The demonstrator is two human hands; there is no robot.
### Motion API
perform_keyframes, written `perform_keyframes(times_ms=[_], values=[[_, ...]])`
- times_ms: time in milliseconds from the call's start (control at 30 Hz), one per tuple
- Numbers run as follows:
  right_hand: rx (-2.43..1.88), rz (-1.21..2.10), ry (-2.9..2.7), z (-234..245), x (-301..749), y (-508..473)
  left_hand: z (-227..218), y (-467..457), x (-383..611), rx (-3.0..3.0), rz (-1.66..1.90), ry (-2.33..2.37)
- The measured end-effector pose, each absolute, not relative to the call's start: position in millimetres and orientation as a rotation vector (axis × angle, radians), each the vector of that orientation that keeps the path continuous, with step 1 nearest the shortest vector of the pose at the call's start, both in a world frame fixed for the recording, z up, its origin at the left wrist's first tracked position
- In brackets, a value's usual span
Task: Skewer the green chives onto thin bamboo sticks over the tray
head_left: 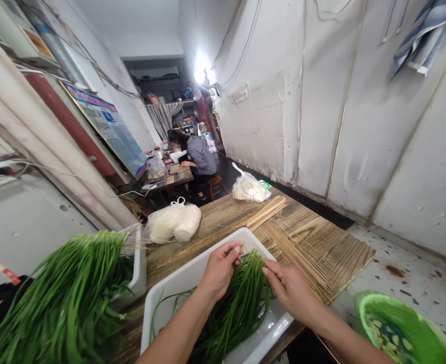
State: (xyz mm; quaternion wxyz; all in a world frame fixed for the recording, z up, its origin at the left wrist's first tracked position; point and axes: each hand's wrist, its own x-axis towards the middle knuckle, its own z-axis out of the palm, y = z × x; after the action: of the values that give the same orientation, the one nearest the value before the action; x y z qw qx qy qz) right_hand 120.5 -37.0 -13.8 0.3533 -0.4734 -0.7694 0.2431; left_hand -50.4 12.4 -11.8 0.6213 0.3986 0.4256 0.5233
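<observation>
A bunch of garlic chives [241,298] lies in a white plastic tray [192,260], its cut ends gathered toward the far side and its leaves hanging toward me. My left hand [223,268] is closed in a pinch at the left of those ends, with a pale green chive tip showing above the fingers. At the right edge of the bunch, thumb and forefinger of my right hand [289,288] are pinched together; what lies between them is hidden. Thin wooden skewers [299,253] are spread on the table just beyond my right hand.
More chives [71,283] heap over another white tray [139,263] at left, with stick ends poking out. Tied plastic bags [173,222] stand on the wooden table [344,245]. A green-lined bin [405,323] is at lower right. Farther back, a person [200,156] sits at a desk.
</observation>
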Motion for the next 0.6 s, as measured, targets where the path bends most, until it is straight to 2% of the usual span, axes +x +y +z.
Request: perform_keyframes(times_ms=[600], values=[[-1.184, 0.639, -1.959, -16.1, 120.4, -35.3, -11.2, 12.1, -47.5, 0.898, 1.263, 1.022]])
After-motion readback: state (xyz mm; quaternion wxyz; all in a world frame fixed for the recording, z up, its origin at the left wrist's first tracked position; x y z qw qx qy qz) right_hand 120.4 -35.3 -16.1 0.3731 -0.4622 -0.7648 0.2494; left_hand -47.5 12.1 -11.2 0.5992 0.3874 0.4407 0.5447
